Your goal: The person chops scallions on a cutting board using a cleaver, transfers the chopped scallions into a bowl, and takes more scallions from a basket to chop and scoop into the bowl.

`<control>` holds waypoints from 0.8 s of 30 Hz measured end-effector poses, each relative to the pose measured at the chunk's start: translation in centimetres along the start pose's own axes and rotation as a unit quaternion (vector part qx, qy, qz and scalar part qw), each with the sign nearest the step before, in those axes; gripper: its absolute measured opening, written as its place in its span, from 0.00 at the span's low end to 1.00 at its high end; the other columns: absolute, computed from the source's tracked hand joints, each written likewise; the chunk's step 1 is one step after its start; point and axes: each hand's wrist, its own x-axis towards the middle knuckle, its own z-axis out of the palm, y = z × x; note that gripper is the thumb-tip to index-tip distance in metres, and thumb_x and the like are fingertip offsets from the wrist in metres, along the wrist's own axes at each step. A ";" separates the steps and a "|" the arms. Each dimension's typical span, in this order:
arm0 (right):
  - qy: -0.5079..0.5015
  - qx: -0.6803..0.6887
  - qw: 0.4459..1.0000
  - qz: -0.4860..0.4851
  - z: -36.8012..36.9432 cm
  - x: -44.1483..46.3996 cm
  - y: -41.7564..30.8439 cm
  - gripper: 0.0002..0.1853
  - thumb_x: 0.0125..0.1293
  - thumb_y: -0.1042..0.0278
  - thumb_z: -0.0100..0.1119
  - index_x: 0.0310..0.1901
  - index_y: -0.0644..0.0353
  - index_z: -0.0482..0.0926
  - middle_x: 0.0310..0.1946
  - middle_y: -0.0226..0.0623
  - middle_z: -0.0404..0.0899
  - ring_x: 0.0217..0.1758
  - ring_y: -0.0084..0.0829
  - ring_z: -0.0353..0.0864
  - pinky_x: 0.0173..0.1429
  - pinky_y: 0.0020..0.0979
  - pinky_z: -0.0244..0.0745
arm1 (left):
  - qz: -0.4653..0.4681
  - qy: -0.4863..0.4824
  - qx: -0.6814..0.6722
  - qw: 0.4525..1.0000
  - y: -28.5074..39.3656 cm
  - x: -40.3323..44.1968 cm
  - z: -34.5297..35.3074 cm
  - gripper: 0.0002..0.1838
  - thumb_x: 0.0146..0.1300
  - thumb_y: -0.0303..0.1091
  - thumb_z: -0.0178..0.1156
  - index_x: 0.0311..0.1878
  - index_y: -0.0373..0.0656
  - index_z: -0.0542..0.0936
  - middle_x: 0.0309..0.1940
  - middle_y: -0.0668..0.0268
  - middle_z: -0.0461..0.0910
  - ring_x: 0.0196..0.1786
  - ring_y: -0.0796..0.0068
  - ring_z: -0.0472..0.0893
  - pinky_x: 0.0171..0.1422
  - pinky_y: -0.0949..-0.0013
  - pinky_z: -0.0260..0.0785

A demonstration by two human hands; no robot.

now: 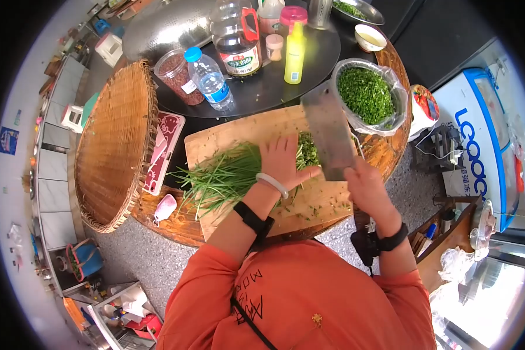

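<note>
A bunch of long green chives (pixel 224 175) lies across a wooden cutting board (pixel 291 219). My left hand (pixel 279 160) rests on the bunch with its fingers stretched out and the thumb apart. To its right is a small heap of chopped chives (pixel 307 151), partly covered by my hand. My right hand (pixel 364 185) is wrapped round the handle of a cleaver (pixel 331 137). The broad blade is raised at the board's right side, slightly blurred, next to the chopped pieces. Small green bits are scattered over the front of the board.
A plastic-lined bowl of chopped greens (pixel 364 93) stands right of the board. Behind are a water bottle (pixel 213 84), a large sauce bottle (pixel 236 46), a yellow bottle (pixel 295 55) and a jar (pixel 181 76). A woven tray (pixel 114 146) leans at the left, by a phone-like pink case (pixel 168 137).
</note>
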 end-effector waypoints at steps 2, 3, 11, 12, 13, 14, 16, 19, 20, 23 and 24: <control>0.034 0.092 0.990 0.103 -1.2 -0.9 0.2 0.07 0.59 0.71 0.46 0.29 0.67 0.68 0.23 0.55 0.71 0.30 0.54 0.73 0.33 0.44 0.68 | 0.045 0.007 0.094 0.995 0.2 -0.4 -0.8 0.32 0.49 0.48 0.62 0.53 0.38 0.66 0.44 0.58 0.71 0.50 0.58 0.70 0.53 0.55 0.62; 0.064 0.101 0.989 0.086 -1.2 -1.2 0.7 0.06 0.58 0.73 0.47 0.28 0.68 0.66 0.22 0.56 0.69 0.28 0.55 0.71 0.31 0.44 0.65 | 0.038 -0.037 0.118 0.992 -0.1 -0.7 -0.8 0.34 0.48 0.47 0.63 0.55 0.39 0.65 0.46 0.59 0.70 0.52 0.59 0.69 0.54 0.54 0.62; 0.064 0.095 0.990 0.077 -1.5 -3.9 2.4 0.06 0.58 0.75 0.48 0.27 0.67 0.66 0.20 0.57 0.68 0.27 0.58 0.69 0.29 0.45 0.63 | -0.064 -0.242 0.130 0.959 -1.8 1.2 0.6 0.35 0.45 0.41 0.67 0.57 0.42 0.64 0.46 0.61 0.70 0.53 0.61 0.69 0.55 0.57 0.63; 0.068 0.103 0.989 0.077 -1.3 -4.1 2.6 0.06 0.58 0.75 0.49 0.27 0.67 0.66 0.19 0.57 0.68 0.27 0.59 0.69 0.29 0.45 0.63 | -0.086 -0.234 0.132 0.959 -1.4 1.4 0.8 0.37 0.45 0.44 0.67 0.58 0.42 0.63 0.48 0.61 0.69 0.54 0.61 0.68 0.55 0.56 0.62; 0.068 0.103 0.989 0.077 -1.2 -4.2 2.9 0.06 0.58 0.75 0.49 0.27 0.67 0.66 0.19 0.57 0.68 0.27 0.59 0.69 0.29 0.45 0.63 | -0.109 -0.225 0.134 0.959 -1.2 1.5 0.9 0.39 0.45 0.46 0.67 0.59 0.41 0.62 0.49 0.61 0.69 0.55 0.61 0.68 0.55 0.55 0.62; 0.081 0.085 0.992 0.046 -1.1 -4.3 3.2 0.08 0.59 0.73 0.49 0.26 0.66 0.65 0.16 0.46 0.67 0.19 0.42 0.70 0.22 0.36 0.64 | -0.109 -0.224 0.134 0.959 -1.0 1.5 0.9 0.39 0.45 0.46 0.67 0.59 0.41 0.62 0.49 0.61 0.69 0.55 0.61 0.68 0.55 0.55 0.62; 0.094 0.066 0.993 0.013 -1.2 -4.4 3.5 0.10 0.61 0.72 0.49 0.24 0.65 0.64 0.12 0.35 0.67 0.12 0.24 0.71 0.16 0.26 0.65 | -0.130 -0.232 0.131 0.955 0.0 1.7 -0.3 0.44 0.43 0.51 0.67 0.61 0.41 0.60 0.53 0.60 0.66 0.57 0.61 0.67 0.57 0.51 0.60; 0.100 0.046 0.994 0.009 -1.3 -4.5 3.2 0.09 0.61 0.72 0.48 0.24 0.65 0.64 0.13 0.36 0.67 0.12 0.23 0.71 0.16 0.27 0.64 | -0.117 -0.213 0.148 0.959 0.7 1.5 -1.8 0.48 0.42 0.56 0.67 0.63 0.41 0.58 0.56 0.59 0.64 0.59 0.61 0.65 0.59 0.49 0.57; 0.095 0.043 0.994 0.018 -1.2 -4.5 3.0 0.09 0.60 0.72 0.49 0.25 0.65 0.64 0.13 0.39 0.67 0.12 0.29 0.71 0.17 0.30 0.64 | -0.117 -0.212 0.149 0.959 0.5 1.4 -1.8 0.48 0.42 0.56 0.67 0.63 0.41 0.58 0.56 0.59 0.64 0.59 0.61 0.65 0.59 0.49 0.57; 0.079 0.015 0.996 0.034 -1.3 -4.5 1.9 0.07 0.58 0.72 0.50 0.26 0.65 0.66 0.15 0.48 0.69 0.19 0.46 0.72 0.23 0.40 0.65 | -0.084 -0.156 0.119 0.977 -0.4 0.7 -0.7 0.47 0.41 0.55 0.67 0.62 0.41 0.60 0.54 0.59 0.65 0.58 0.60 0.65 0.60 0.48 0.56; 0.066 -0.010 0.997 0.041 -1.4 -4.4 1.4 0.06 0.57 0.71 0.51 0.27 0.64 0.68 0.18 0.55 0.70 0.26 0.58 0.72 0.29 0.48 0.67 | -0.057 -0.175 0.126 0.975 -0.5 0.5 -0.3 0.45 0.41 0.54 0.67 0.60 0.40 0.61 0.53 0.59 0.65 0.57 0.60 0.66 0.59 0.49 0.57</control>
